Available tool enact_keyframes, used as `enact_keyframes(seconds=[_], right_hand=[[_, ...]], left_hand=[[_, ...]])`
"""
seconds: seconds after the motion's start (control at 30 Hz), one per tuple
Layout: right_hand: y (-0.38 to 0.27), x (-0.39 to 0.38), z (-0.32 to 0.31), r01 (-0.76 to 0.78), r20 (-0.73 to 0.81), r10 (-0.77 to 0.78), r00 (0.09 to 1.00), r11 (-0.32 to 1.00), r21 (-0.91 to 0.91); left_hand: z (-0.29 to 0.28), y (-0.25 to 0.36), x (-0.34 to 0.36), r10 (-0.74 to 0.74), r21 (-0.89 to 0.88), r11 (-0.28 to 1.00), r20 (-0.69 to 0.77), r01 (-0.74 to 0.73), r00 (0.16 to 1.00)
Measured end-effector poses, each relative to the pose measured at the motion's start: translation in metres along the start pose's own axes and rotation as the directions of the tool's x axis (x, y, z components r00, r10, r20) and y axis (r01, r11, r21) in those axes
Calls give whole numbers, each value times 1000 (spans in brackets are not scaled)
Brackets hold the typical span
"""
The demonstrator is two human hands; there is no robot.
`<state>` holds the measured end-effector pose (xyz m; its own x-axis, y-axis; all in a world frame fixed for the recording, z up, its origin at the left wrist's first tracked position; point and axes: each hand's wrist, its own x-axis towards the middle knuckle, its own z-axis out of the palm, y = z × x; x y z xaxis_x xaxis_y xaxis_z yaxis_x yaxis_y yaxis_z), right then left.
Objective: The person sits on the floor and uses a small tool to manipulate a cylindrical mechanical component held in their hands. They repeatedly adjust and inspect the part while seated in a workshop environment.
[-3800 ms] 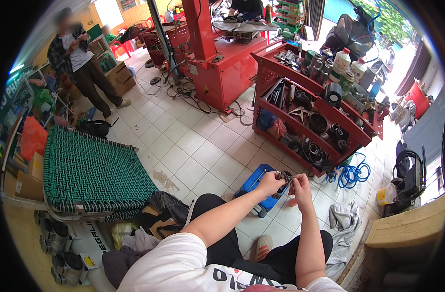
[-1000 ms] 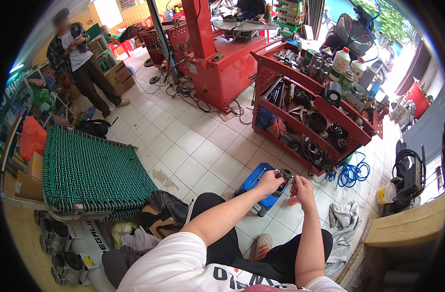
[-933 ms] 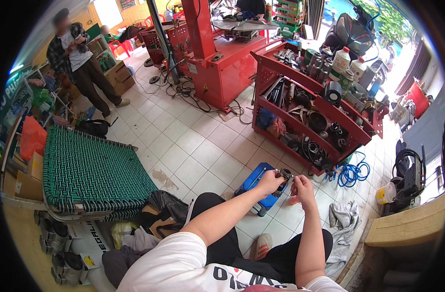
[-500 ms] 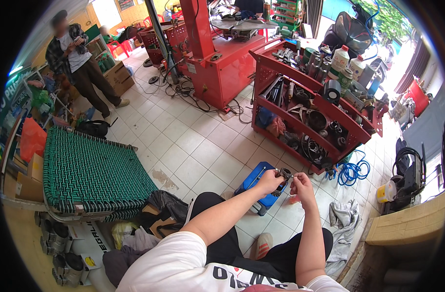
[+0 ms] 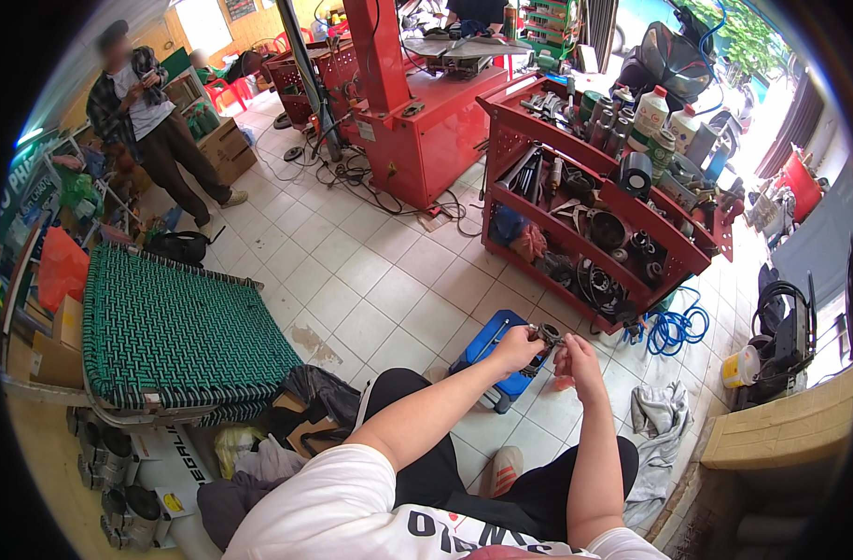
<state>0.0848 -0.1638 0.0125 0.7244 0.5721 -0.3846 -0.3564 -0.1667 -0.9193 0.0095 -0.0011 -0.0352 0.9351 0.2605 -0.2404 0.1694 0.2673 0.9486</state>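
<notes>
Hands (image 5: 548, 350) unmoved (blue case (image 5: 495, 362) below).

Both hands up front, close together.
L hand (image 5: 515, 348) curled, fingers pinched; R hand (image 5: 576, 359) just beside it, fingers bent inward (tips nearly meeting). Both forearms bare, reaching fwd from lower edge, elbows bent.

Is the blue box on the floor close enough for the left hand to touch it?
Probably yes. The left hand hovers right above the blue box, with nothing between them, though it is busy holding a small metal part.
</notes>
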Motion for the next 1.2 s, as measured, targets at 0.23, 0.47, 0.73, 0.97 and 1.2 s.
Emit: enact_keyframes(seconds=[0.23,0.47,0.73,0.97,1.2], right_hand=[[16,10,-11,84,67,-83,994,997,-2],[20,13,-13,228,50,-225,973,971,-71],[4,4,-7,-93,-6,93,996,996,4],[16,11,-9,145,21,-145,989,989,-6],[-5,-5,1,-41,-24,42,999,998,37]], left_hand=[[1,-5,4,14,-9,1000,14,-14,1000],[3,4,3,-6,-40,999,15,7,1000],[0,5,1,-9,-10,1000,2,9,1000],[0,4,2,-7,-52,999,6,7,1000],[-1,0,2,-16,27,1000,33,15,999]])
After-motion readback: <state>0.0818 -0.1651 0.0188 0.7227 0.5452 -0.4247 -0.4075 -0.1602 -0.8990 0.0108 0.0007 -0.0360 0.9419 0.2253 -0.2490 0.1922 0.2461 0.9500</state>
